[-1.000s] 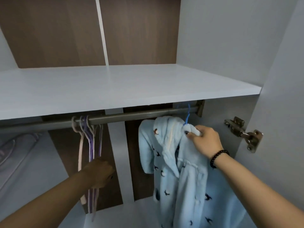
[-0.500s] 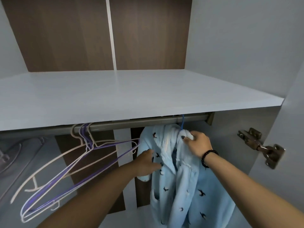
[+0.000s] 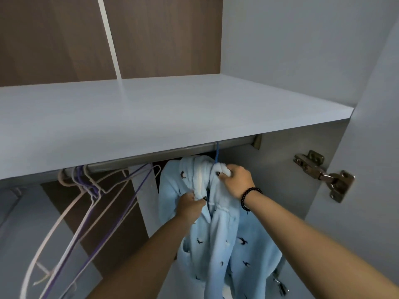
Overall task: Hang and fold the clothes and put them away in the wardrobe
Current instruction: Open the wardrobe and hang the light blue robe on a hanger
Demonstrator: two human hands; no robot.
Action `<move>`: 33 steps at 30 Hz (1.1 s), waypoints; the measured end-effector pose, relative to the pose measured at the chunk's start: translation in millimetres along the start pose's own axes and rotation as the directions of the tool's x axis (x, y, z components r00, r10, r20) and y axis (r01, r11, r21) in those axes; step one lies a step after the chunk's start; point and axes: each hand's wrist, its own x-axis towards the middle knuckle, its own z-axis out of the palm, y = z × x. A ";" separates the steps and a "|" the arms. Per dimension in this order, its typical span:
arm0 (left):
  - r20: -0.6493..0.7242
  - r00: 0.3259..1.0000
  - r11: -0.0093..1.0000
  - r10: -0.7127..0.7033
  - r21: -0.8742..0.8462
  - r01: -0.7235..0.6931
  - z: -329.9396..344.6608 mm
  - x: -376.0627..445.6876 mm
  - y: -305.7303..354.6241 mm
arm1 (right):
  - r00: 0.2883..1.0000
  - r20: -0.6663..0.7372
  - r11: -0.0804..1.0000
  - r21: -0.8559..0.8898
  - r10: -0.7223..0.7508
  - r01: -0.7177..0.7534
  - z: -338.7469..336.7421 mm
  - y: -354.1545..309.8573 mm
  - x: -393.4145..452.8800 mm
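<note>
Gripping hanging robe (image 3: 218, 229), both hands apparently.

One robe (image 3: 218, 229) hangs from one blue hanger (image 3: 217, 153) near the right end of one rail (image 3: 172, 156). Toward the rail's left end is a bunch of bare wire hangers (image 3: 90, 190), at least four, white and purple; the exact count cannot be told. Two hands: left (image 3: 190, 206), right (image 3: 237, 181). One shelf (image 3: 151, 117), one hinge (image 3: 323, 174).

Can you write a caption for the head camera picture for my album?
Both hands, left and right, grip a light blue robe hanging on the wardrobe rail.
</note>
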 end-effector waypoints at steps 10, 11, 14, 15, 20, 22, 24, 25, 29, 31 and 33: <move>0.006 1.000 0.962 0.030 -0.272 -0.027 -21.2 -51.8 -36.3 | 0.967 -0.172 0.929 -0.349 -0.190 0.120 13.7 22.0 -34.1; 0.014 0.999 0.954 0.046 -0.296 -0.040 -21.4 -57.8 -37.8 | 0.955 -0.220 0.945 -0.299 -0.201 0.130 16.8 24.0 -43.1; 0.007 0.998 0.944 0.055 -0.325 -0.050 -24.0 -70.9 -44.5 | 0.925 -0.372 0.984 0.123 -0.077 0.132 31.5 32.7 -74.9; -0.005 0.998 0.937 0.063 -0.343 -0.061 -25.1 -74.9 -46.1 | 0.908 -0.419 0.956 0.271 0.013 0.111 38.9 35.4 -85.0; -0.041 0.993 0.899 0.107 -0.423 -0.114 -26.7 -88.5 -51.6 | 0.920 -0.176 0.846 0.482 0.350 -0.229 63.3 51.9 -104.5; -0.049 0.991 0.908 0.121 -0.399 -0.131 -27.8 -91.9 -53.5 | 0.952 -0.030 0.893 0.357 0.303 -0.273 63.8 63.0 -103.6; -0.048 0.990 0.924 0.129 -0.357 -0.138 -29.2 -94.2 -58.3 | 0.971 -0.008 0.921 0.318 0.240 -0.225 61.1 72.8 -109.3; -0.053 0.990 0.931 0.129 -0.337 -0.139 -29.9 -96.0 -61.1 | 0.975 0.002 0.923 0.323 0.220 -0.209 59.3 77.0 -115.3; -0.108 0.985 0.947 0.133 -0.279 -0.158 -33.1 -101.9 -75.0 | 0.963 0.166 0.941 0.232 0.212 -0.247 63.5 107.2 -147.6; -0.136 0.976 0.968 0.170 -0.163 -0.191 -36.5 -104.6 -82.5 | 0.958 0.117 0.939 0.199 0.261 -0.280 65.9 119.6 -159.9; -0.154 0.967 0.978 0.202 -0.009 -0.206 -39.9 -110.2 -92.1 | 0.956 0.007 0.917 0.281 0.294 -0.284 59.9 116.6 -163.3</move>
